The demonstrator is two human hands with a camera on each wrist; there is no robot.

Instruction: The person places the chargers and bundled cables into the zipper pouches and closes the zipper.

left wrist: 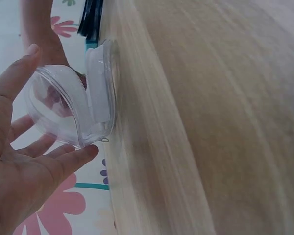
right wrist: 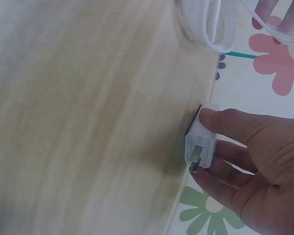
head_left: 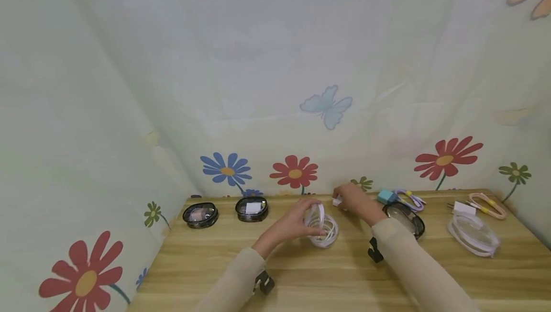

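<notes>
A clear round zip case (left wrist: 95, 98) stands with its lid raised near the middle of the wooden table. My left hand (head_left: 292, 221) holds that lid, thumb at one side and fingers at the other. White loops, apparently a coiled cable (head_left: 325, 241), show inside the case. To the right, at the table's back edge, my right hand (head_left: 355, 202) pinches a white charger plug (right wrist: 201, 134) between thumb and fingers. Its metal prongs point toward the camera in the right wrist view. In the head view the fingers hide most of the plug.
Two black-rimmed cases (head_left: 201, 215) sit at the back left. On the right lie another black-rimmed case (head_left: 404, 218), a teal charger (head_left: 386, 196), a purple cable (head_left: 411, 200), a white charger (head_left: 465, 208), an orange cable (head_left: 488, 206) and a clear case (head_left: 473, 235). A flowered curtain (head_left: 258, 87) hangs behind.
</notes>
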